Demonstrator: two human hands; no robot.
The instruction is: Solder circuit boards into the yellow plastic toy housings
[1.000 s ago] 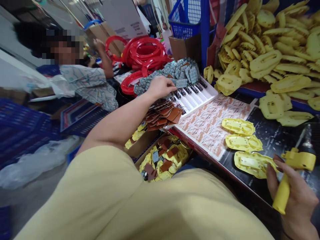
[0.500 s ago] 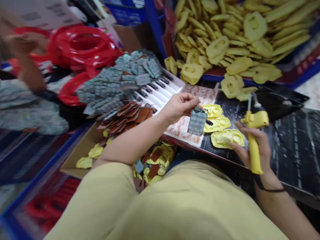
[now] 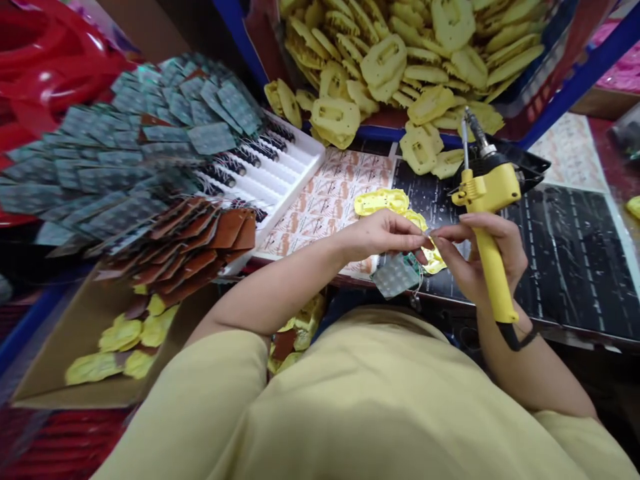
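Yellow and gun-shaped, a soldering tool point(image 3: 489, 257) is clamped in the grip of the right hand point(image 3: 470, 273), whose thumb and forefinger reach forward to meet the fingertips of the left hand point(image 3: 373, 237). That left grip is pinched together, a grey circuit board point(image 3: 397, 277) hanging from it; exactly where it pinches is too small to tell. Just beyond, yellow shells point(image 3: 381, 200) lie on the black desk point(image 3: 560, 253) by a printed sheet point(image 3: 345, 167). Leftward: a white tray point(image 3: 300, 160), piled grey boards point(image 3: 115, 163), brown boards point(image 3: 200, 247). Behind, a blue crate point(image 3: 570, 70) brims with similar yellow pieces point(image 3: 385, 63).
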